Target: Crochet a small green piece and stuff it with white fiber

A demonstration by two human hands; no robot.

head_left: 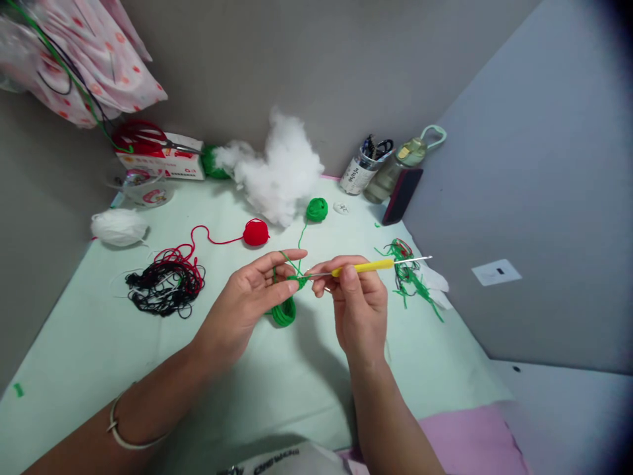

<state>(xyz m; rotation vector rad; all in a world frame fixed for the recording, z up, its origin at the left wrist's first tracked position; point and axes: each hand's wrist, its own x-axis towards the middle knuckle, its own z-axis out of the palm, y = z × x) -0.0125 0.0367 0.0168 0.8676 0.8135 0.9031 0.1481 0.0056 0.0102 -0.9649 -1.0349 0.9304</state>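
Observation:
My left hand (260, 287) pinches a green crocheted piece (283, 311) between thumb and fingers, its looped part hanging below. Green yarn runs over the left index finger and back to a small green yarn ball (317, 209). In my right hand (360, 297) is a crochet hook with a yellow handle (373, 266), gripped between thumb and fingers. The hook's left tip meets the green piece beside my left thumb; its other metal end points right. Fingers partly hide the stitches at the tip.
Behind lies white stuffing (281, 171). Leftward are a red yarn ball (256, 232), tangled black yarn (165, 285), a white yarn ball (119, 227), a plastic cup (148, 191) and scissors (148, 138) on a box. Rightward stand a pen holder (359, 171), a bottle (390, 173) and green yarn scraps (410, 274).

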